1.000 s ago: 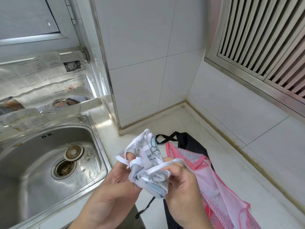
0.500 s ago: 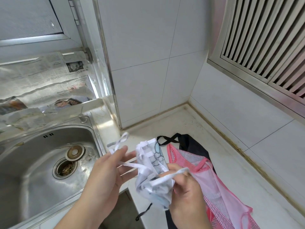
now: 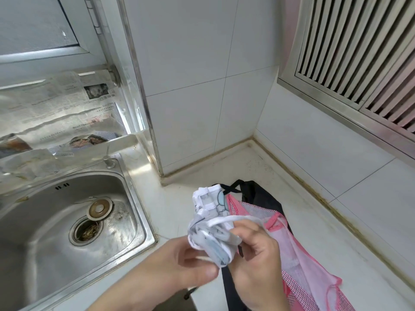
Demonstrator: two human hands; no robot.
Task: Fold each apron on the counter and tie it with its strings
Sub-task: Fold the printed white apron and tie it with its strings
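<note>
I hold the white apron [image 3: 210, 223] bundled above the counter [image 3: 280, 182]. My left hand [image 3: 179, 265] grips its lower end, fingers curled round the cloth. My right hand [image 3: 256, 259] pinches a white string [image 3: 238, 219] that runs across the bundle. Under my right hand a pink apron [image 3: 292, 254] lies over a black apron [image 3: 258, 194] on the counter. The sink [image 3: 134, 198] sits left, with newspaper [image 3: 56, 104] behind it.

White apron [image 3: 211, 223] with pale blue print; pink checked mesh apron [image 3: 298, 254]; black apron [image 3: 262, 196]; silver-grey sink [image 3: 132, 198].
</note>
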